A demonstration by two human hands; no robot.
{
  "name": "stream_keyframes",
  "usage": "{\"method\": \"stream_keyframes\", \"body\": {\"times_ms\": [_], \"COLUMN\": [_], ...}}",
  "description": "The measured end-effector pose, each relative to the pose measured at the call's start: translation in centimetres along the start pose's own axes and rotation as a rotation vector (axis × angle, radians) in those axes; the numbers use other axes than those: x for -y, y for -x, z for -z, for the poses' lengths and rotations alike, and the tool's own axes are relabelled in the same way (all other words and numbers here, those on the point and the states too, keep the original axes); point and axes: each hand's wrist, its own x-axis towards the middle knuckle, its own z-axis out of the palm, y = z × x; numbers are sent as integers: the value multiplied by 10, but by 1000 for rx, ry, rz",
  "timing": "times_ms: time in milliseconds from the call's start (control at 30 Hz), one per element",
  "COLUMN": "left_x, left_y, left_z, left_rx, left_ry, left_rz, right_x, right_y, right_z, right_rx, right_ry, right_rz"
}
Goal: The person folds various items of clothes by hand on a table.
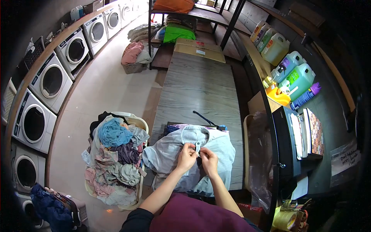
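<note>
A light grey-blue shirt [164,154] lies spread over the near end of the wood-grain table [199,85], its collar pointing away from me. Both hands meet at the button placket just below the collar. My left hand [187,157] pinches one side of the placket with bent fingers. Close beside it, my right hand [209,160] is closed on the other side of the placket. The fingertips partly cover the buttons. Behind the collar, dark and purple patterned cloth [176,127] shows from under the shirt, and a thin dark strap-like piece [203,117] lies on the tabletop.
A basket heaped with crumpled clothes [119,154] stands left of the table. Front-loading washers [51,81] line the left wall. A flat cardboard box [199,50] sits at the far end. Detergent jugs [299,79] fill the right shelf. A clear plastic bag [259,162] hangs at right.
</note>
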Motion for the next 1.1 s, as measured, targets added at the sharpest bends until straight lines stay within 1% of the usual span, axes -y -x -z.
{"method": "stream_keyframes", "body": {"times_ms": [33,100,167,300,400,500,600,633,700,733,767,833,867,900,967,1100], "left_x": [2,3,11,1,-9,-4,-6,-10,-15,-18,-22,-12,-9,-13,-22,-28], "left_y": [0,1,-2,0,4,1,8,15,32,42,54,64,67,70,73,71], "left_z": [-1,-3,-2,0,1,3,5,2,1,2,1,-1,-2,-2,-4,-8], "left_rx": [-15,-47,-56,-11,-2,33,50,23,18,16,32,3,-10,-7,-9,2], "left_ry": [-30,-55,-30,-10,-13,53,39,4,-312,-471,-481,-575,-624,-627,-695,-772], "left_rz": [-15,-40,-53,-17,3,31,-24,-31,-230,-329,-303,-396,-444,-406,-452,-482], "right_x": [2,15,47,33,30,34,29,27,24,24,27,33,31,28,24,21], "right_y": [2,7,16,20,24,27,30,30,32,32,32,32,33,35,37,35], "right_z": [-1,2,9,9,13,18,22,23,24,26,28,32,31,28,25,29], "right_rx": [-23,34,61,19,58,35,93,80,55,82,112,179,161,141,97,139], "right_ry": [123,250,340,354,431,412,443,422,381,399,416,464,471,476,461,420], "right_rz": [124,226,319,313,295,266,184,176,158,149,143,146,156,161,181,140]}}
